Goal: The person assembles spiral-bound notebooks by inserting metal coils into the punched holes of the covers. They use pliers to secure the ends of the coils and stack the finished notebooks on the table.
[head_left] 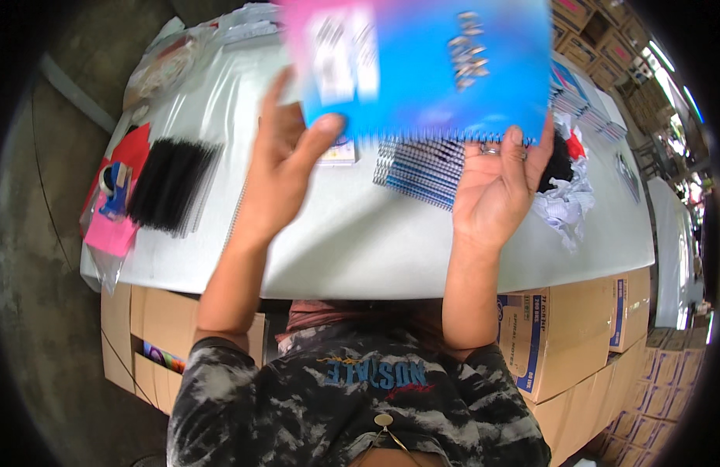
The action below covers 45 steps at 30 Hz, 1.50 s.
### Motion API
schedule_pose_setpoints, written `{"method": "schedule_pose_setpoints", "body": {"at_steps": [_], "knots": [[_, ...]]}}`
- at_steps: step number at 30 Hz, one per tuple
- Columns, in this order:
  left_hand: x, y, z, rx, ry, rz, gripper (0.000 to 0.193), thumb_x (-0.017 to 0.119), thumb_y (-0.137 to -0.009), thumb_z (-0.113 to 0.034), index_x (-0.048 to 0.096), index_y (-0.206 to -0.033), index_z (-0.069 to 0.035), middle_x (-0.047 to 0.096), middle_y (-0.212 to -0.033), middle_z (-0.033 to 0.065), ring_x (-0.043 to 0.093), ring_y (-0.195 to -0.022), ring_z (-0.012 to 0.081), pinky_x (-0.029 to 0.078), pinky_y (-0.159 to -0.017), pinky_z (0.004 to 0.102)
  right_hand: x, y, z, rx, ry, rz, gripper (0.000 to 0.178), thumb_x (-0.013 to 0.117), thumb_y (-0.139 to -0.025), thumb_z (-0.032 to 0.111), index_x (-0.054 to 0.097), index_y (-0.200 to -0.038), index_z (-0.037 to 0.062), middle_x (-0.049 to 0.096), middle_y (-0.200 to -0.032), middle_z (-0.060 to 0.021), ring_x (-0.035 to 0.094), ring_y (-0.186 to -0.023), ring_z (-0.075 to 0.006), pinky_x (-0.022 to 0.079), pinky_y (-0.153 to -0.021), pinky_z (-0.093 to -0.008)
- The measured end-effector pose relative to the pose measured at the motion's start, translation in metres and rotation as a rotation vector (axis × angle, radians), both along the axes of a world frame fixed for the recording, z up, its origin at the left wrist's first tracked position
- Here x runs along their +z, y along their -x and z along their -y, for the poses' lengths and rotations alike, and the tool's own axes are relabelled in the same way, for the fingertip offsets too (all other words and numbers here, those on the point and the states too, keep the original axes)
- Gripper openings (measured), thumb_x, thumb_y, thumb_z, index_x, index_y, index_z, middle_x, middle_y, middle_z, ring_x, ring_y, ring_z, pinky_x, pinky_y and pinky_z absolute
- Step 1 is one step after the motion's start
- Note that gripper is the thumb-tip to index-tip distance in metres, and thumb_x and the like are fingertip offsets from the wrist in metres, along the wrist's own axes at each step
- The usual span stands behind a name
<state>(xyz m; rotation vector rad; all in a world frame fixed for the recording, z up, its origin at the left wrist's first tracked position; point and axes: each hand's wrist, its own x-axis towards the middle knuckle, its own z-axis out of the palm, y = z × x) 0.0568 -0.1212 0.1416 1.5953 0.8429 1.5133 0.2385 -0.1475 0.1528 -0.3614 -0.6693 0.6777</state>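
Note:
A blue, purple and pink spiral notebook (410, 93) is raised over the table, its coil along the lower edge, its top cut off by the frame. My right hand (496, 183) grips its lower right corner, thumb in front and a ring on one finger. At the lower left corner my left hand (286, 159) has its thumb over the front and its index finger along the side; the other fingers are partly hidden. Below the notebook lies a row of overlapping spiral-bound notebooks (418, 183), coils showing. A small printed item (340, 153) is partly covered beside them.
On the white table (360, 257), black coils (173, 187) lie left, beside a blue tape dispenser (115, 191) and pink sheet (111, 237). Crumpled paper (566, 206) and notebook stacks (585, 109) are at right. Cardboard boxes (570, 331) stand below the front edge.

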Motion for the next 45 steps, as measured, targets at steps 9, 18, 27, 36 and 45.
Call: {"method": "schedule_pose_setpoints", "body": {"at_steps": [9, 18, 27, 36, 45], "knots": [[-0.02, -0.112, -0.104, 0.52, -0.487, -0.673, 0.018, 0.062, -0.077, -0.019, 0.064, -0.082, -0.002, 0.063, -0.07, 0.0125, 0.059, -0.061, 0.0288, 0.047, -0.062, 0.0382, -0.072, -0.127, -0.034, -1.134, 0.694, 1.038, 0.046, 0.058, -0.084, 0.016, 0.041, -0.121, -0.0056, 0.043, -0.124, -0.0188, 0.05, -0.103, -0.0228, 0.039, -0.091, -0.0311], [-0.038, -0.121, -0.093, 0.25, 0.077, -0.086, 0.022, 0.061, -0.082, -0.023, 0.064, -0.082, -0.002, 0.063, -0.085, 0.0131, 0.054, -0.088, 0.0285, 0.043, -0.078, 0.0386, -0.066, -0.102, -0.029, -0.696, 0.424, 0.557, 0.039, 0.05, -0.09, 0.014, 0.044, -0.124, -0.0048, 0.05, -0.123, -0.0173, 0.049, -0.111, -0.0234, 0.036, -0.094, -0.0314], [-0.17, 0.033, -0.103, 0.109, -0.129, -1.332, 0.059, 0.061, -0.082, -0.033, 0.041, -0.129, -0.003, 0.035, -0.138, 0.0185, 0.037, -0.124, 0.0365, 0.032, -0.102, 0.0406, -0.111, -0.098, 0.028, -0.801, 0.337, 0.593, 0.04, 0.051, -0.089, 0.012, 0.043, -0.125, -0.0039, 0.045, -0.13, -0.0175, 0.041, -0.122, -0.0265, 0.03, -0.101, -0.0386], [-0.179, 0.04, -0.1, 0.262, -0.466, -1.093, 0.035, 0.061, -0.079, -0.019, 0.057, -0.112, -0.009, 0.059, -0.115, 0.0094, 0.055, -0.107, 0.0243, 0.046, -0.086, 0.0342, -0.144, -0.008, 0.035, -0.147, 0.345, 0.666, 0.032, 0.053, -0.085, 0.003, 0.05, -0.116, -0.0033, 0.058, -0.112, -0.0145, 0.059, -0.098, -0.0199, 0.038, -0.093, -0.0342], [-0.158, 0.043, -0.105, 0.149, -0.092, -1.2, 0.025, 0.06, -0.081, -0.024, 0.063, -0.101, -0.008, 0.065, -0.095, 0.012, 0.062, -0.084, 0.0283, 0.049, -0.07, 0.038, -0.19, 0.017, 0.035, 0.143, 0.566, 0.879, 0.027, 0.052, -0.086, 0.003, 0.054, -0.113, -0.0003, 0.064, -0.096, -0.0108, 0.059, -0.09, -0.0148, 0.043, -0.083, -0.0285]]}}
